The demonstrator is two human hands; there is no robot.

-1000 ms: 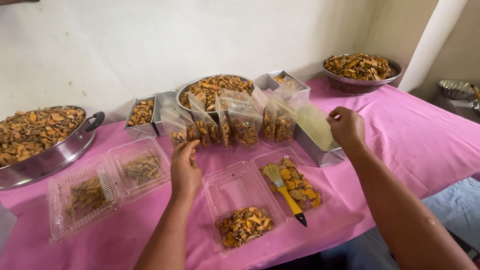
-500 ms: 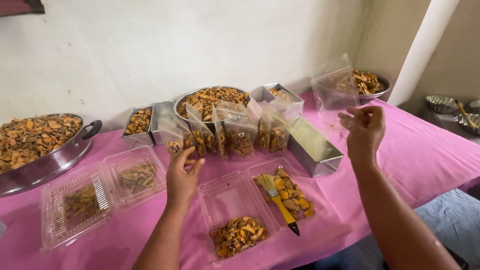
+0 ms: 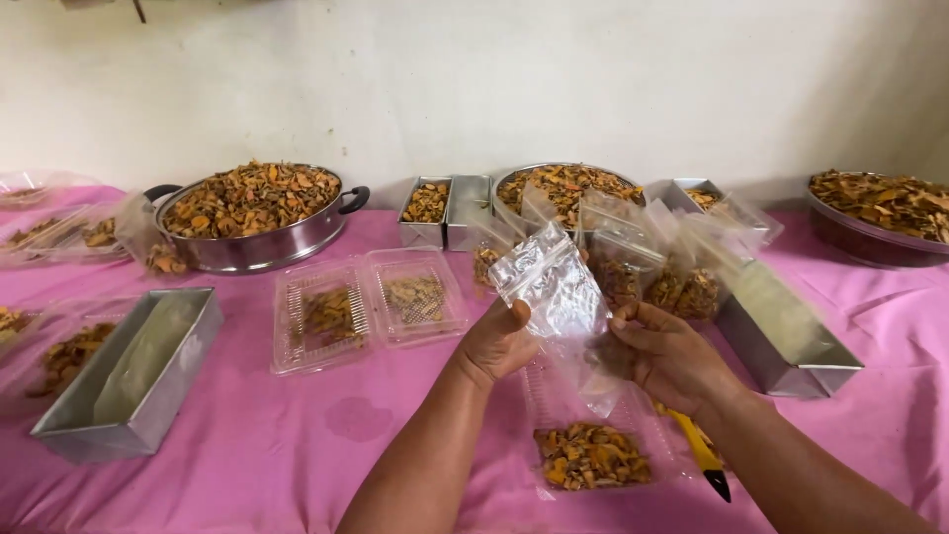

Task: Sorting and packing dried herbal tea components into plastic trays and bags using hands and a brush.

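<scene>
Both my hands hold one empty clear plastic bag above the pink table. My left hand pinches its left edge and my right hand grips its lower right side. Below the hands lies an open clear clamshell box with a heap of orange-brown dried pieces in it. A yellow-handled scoop lies partly hidden under my right wrist. Behind the bag stand several filled clear bags of the same dried pieces.
A large steel pot full of dried pieces stands at the back left, a steel bowl at the far right. Rectangular metal tins flank the middle. An open clamshell box lies left of my hands. Small tins line the wall.
My right hand took a clear bag from the right side and brought it to the middle. My left hand rose to grip it. The view swung left.
</scene>
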